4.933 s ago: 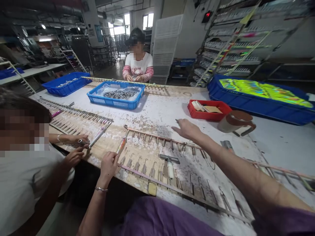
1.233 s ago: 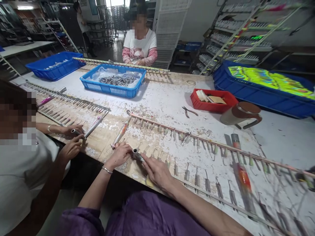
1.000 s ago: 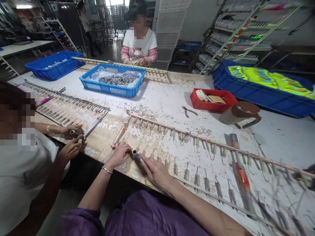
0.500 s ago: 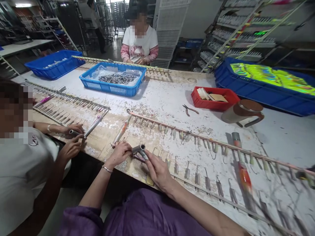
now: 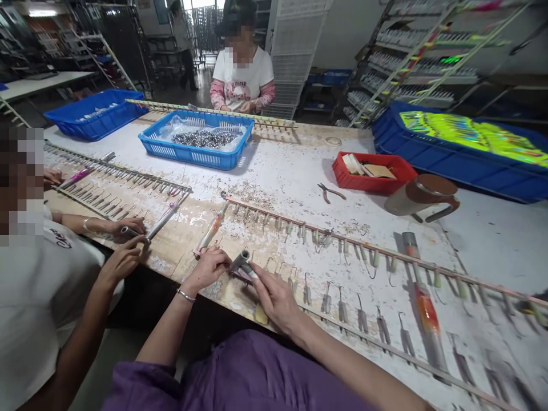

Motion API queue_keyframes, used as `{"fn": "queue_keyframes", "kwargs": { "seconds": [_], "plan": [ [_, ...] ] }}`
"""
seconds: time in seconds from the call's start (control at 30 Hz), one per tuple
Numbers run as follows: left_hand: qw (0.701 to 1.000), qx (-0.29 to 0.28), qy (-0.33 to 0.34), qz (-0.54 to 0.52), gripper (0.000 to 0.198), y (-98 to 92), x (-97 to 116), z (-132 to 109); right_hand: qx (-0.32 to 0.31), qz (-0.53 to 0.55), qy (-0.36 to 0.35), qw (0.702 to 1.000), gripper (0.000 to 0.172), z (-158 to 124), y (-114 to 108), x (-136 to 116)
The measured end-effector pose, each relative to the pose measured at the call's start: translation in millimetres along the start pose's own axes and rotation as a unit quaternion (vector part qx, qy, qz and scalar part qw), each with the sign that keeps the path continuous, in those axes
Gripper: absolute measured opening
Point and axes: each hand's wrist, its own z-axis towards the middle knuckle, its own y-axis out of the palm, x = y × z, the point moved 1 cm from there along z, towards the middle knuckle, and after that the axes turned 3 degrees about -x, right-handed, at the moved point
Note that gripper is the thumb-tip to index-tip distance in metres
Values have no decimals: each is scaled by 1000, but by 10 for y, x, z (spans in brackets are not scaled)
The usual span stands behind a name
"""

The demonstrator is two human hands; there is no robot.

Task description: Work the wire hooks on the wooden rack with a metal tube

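Both hands (image 5: 274, 297) have apparently tilted the metal tube (image 5: 240, 261) up.

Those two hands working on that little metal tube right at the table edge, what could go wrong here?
The metal tube, pinched between the left hand and right hand near the table edge, might slip and drop off. The hooks on the rack beside the right hand could snag fingers or the purple sleeve.

Hook racks (image 5: 342, 240) fence the front; bare table (image 5: 291, 171) lies beyond.
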Motion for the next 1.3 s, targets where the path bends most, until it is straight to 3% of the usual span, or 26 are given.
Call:
{"fn": "queue_keyframes", "kwargs": {
  "seconds": [0.07, 0.2, 0.37, 0.53, 0.63, 0.83, 1.3],
  "plan": [
    [1000, -2, -9, 11, 13, -3, 3, 5, 17, 11, -4, 1000, 47, 4, 5, -4],
    [1000, -1, -14, 22, 19, -2, 2, 11, -46, -3, -5, 999, 42, 0, 51, -2],
    [1000, -3, -14, 27, 14, 0, -24, 10, 22, 27, -21, 999, 49, 12, 10, -17],
    [1000, -14, -9, 23, 18, -3, -51, 6, -17, 3, 6, 1000, 42, 48, 17, 33],
    [999, -16, -11, 27, 15, -6, -48, 8, 16, 28, 27, 999, 43, 50, 15, 55],
    [999, -14, -27, 24, 18, -11, -21, 16, -32, 3, -9, 999, 43, 27, 29, 61],
    [999, -5, -22, 24, 16, 10, -37, 14, 14, 37, 14, 999, 45, -14, 76, 18]
  ]
}}
